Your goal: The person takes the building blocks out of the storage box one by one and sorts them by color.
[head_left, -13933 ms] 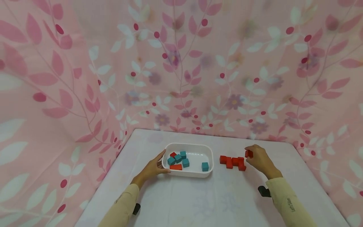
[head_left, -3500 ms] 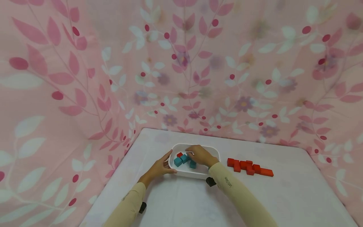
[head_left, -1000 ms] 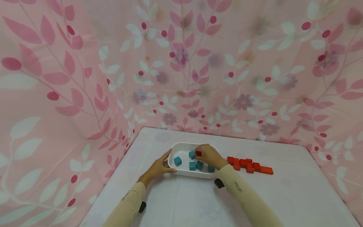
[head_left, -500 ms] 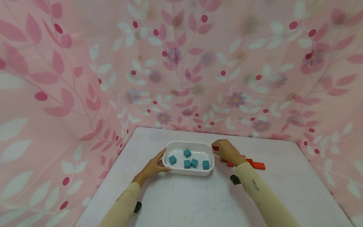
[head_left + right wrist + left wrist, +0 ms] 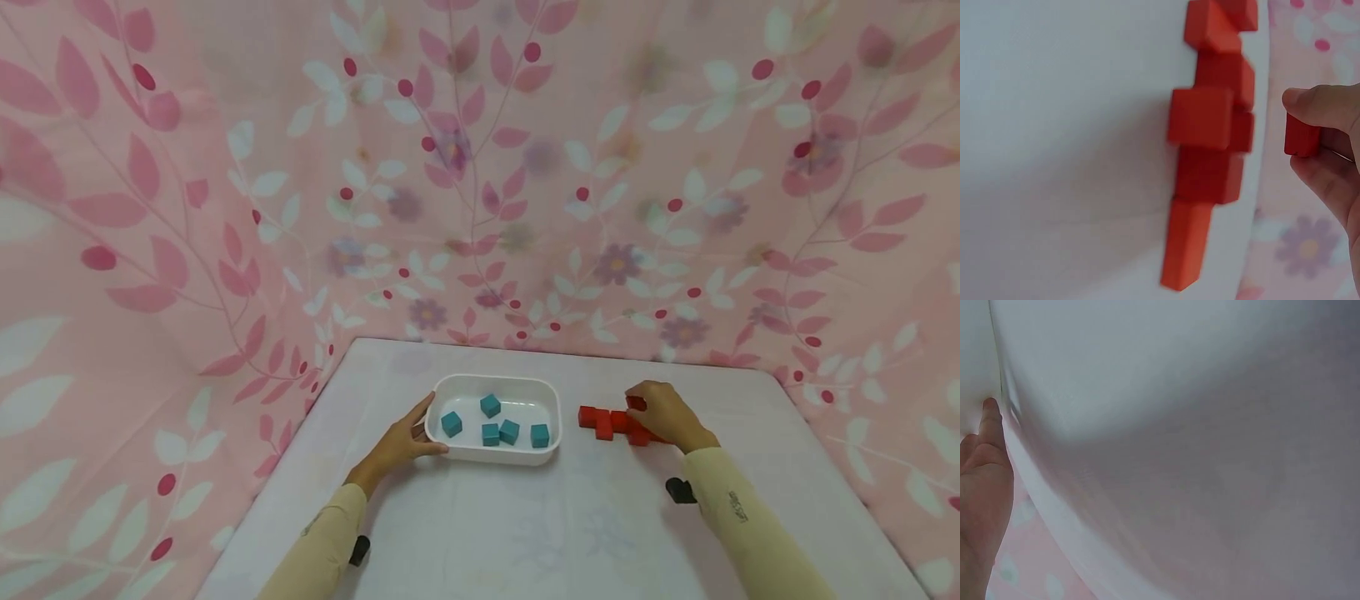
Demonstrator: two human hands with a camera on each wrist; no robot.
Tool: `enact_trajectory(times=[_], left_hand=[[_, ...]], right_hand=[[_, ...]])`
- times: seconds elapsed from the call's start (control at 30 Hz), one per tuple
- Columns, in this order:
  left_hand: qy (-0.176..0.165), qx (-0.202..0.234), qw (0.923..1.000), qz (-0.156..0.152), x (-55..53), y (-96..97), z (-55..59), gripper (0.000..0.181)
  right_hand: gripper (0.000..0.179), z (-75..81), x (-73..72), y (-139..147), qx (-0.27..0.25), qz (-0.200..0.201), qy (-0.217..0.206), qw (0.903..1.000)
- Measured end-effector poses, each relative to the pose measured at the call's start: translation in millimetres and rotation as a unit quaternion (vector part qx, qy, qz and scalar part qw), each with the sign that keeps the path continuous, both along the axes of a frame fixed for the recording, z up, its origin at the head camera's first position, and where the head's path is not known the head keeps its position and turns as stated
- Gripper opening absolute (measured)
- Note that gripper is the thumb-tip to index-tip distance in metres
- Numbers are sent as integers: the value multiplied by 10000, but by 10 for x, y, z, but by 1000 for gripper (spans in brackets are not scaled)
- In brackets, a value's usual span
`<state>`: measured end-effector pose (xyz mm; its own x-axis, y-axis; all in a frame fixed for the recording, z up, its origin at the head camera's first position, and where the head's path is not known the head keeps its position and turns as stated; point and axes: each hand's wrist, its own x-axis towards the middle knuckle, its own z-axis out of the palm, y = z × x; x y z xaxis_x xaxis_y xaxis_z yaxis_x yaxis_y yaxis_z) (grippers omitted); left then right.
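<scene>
In the head view my left hand (image 5: 399,442) rests against the left end of a white tray (image 5: 480,455). Its thumb lies along the front wall and a finger reaches to the back corner. The left wrist view shows this hand (image 5: 988,469) touching the tray's side. Several teal cubes (image 5: 509,431) lie spread inside the tray. My right hand (image 5: 667,414) pinches a small red block (image 5: 1301,135) between thumb and fingers. It hovers by the right part of a row of red blocks (image 5: 604,425), covering some of them.
The row has an orange-red flat block (image 5: 1186,244) at one end and stands right of the tray on a white-covered table (image 5: 517,533). Pink flowered cloth (image 5: 480,208) hangs behind the table and along its sides.
My right hand has picked the last red block out of the tray and carried it rightward to the red row. Teal cubes were shifted about earlier. The left hand has stayed at the tray.
</scene>
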<state>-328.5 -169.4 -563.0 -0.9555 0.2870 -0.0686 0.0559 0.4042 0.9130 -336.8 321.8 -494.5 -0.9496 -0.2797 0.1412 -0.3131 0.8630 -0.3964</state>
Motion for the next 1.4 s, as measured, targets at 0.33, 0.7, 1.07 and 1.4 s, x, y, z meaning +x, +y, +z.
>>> enact_trajectory(times=[0.33, 0.7, 1.07, 1.4], left_hand=[[67, 15, 10000, -15, 11, -7, 8, 111], [77, -59, 9999, -24, 25, -16, 23, 111], [-32, -93, 9999, 22, 8, -22, -9, 112], [15, 12, 10000, -68, 6, -18, 3, 110]], right_hand=[[34, -181, 192, 514, -55, -567, -212, 9982], [28, -434, 382, 1021, 25, -913, -61, 9958], [37, -464, 438, 1112, -21, -1242, -1118, 9859], [40, -501, 413, 1095, -90, -1273, -1192, 9846]])
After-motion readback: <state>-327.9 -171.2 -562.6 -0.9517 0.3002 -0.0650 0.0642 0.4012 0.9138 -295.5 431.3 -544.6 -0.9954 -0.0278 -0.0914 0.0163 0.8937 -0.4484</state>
